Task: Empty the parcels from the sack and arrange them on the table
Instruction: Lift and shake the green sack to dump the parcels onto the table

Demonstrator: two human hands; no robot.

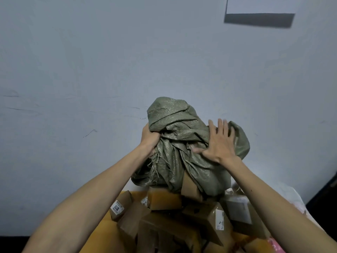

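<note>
A green woven sack (175,125) is held up over the table, its mouth hanging down. My left hand (148,139) grips a bunched fold of the sack on its left side. My right hand (218,141) presses flat against the sack's right side with fingers spread. A brown cardboard parcel (190,187) sticks out of the sack's mouth. Below lies a heap of several brown cardboard parcels (182,220), some with white labels, on a yellow table (107,225).
A pale grey wall fills the view behind the sack. A white sheet (260,5) hangs on it at top right. A pink-and-white bag (275,243) lies at the table's right edge. Dark floor shows at far right and lower left.
</note>
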